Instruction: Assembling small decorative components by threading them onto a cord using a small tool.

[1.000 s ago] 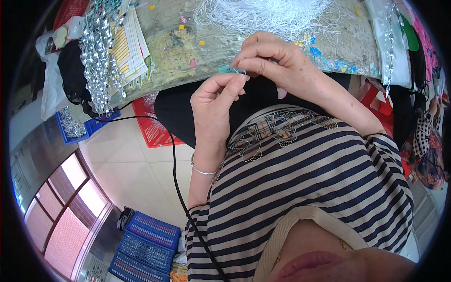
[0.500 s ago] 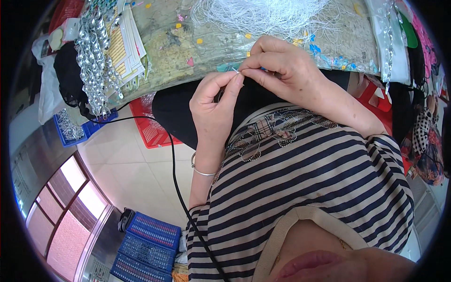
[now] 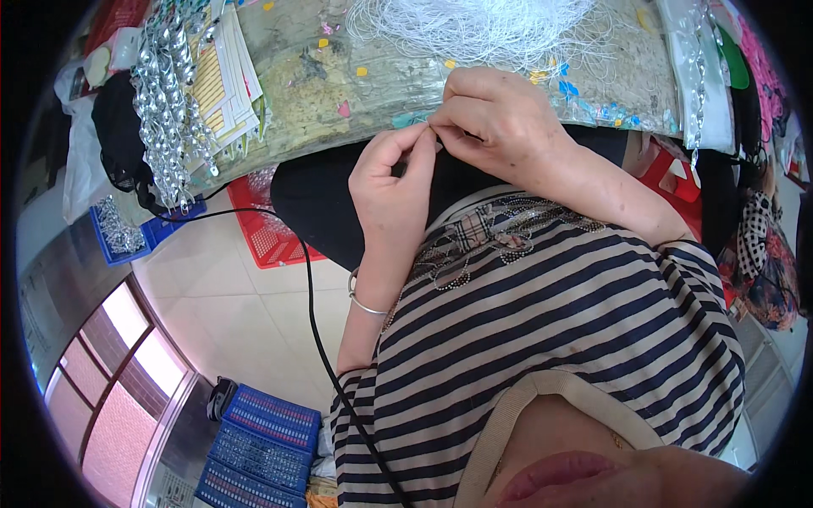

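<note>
My left hand [image 3: 391, 182] and my right hand [image 3: 500, 114] meet fingertip to fingertip at the table's front edge, above my lap. Thumb and forefinger of each are pinched together. A tiny bit of white string [image 3: 428, 124] shows between the tips; the rest of it is hidden by the fingers. Just beyond my hands, a loose heap of white string [image 3: 483, 34] lies on the table [image 3: 313, 102].
Silver twisted strands [image 3: 174, 110] hang over the table's left edge, beside printed papers [image 3: 227, 80]. Below are a red basket [image 3: 264, 233] and a blue basket [image 3: 144, 237]. A black cable [image 3: 313, 313] runs past my left arm. Small coloured scraps dot the table.
My fingertips have drawn closer together, and less of the white string shows between them. My left hand has shifted slightly to the right.
</note>
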A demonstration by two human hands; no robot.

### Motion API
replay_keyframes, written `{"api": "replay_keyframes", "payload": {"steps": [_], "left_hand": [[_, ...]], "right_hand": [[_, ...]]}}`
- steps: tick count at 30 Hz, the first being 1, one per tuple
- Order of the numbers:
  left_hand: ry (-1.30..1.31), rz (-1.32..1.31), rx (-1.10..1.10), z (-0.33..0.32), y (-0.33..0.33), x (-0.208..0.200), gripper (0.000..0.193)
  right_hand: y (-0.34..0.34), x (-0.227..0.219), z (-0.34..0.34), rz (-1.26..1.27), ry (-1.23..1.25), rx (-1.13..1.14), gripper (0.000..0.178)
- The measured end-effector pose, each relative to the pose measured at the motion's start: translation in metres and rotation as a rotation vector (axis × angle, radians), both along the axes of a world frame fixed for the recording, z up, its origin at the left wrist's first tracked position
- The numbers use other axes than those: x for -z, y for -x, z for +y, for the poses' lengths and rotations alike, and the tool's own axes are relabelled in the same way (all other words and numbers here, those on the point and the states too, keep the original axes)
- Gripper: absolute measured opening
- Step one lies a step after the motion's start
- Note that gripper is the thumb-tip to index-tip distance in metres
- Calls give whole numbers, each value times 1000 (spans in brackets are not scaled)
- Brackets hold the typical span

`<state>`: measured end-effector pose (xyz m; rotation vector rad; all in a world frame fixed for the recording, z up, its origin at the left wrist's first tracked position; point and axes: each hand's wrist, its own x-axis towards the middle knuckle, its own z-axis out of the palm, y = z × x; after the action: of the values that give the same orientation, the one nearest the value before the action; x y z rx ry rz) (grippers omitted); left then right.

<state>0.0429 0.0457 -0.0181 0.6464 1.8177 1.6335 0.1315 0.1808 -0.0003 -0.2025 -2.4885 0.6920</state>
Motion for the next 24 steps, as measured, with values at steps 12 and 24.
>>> {"api": "replay_keyframes", "payload": {"steps": [12, 24], "left_hand": [[-54, -601, -46, -7, 6, -7, 14], [-64, -445, -63, -7, 3, -13, 13]], "right_hand": [[-6, -4, -3, -237, 1029, 27, 6], [-11, 2, -1, -181, 904, -87, 10]]}}
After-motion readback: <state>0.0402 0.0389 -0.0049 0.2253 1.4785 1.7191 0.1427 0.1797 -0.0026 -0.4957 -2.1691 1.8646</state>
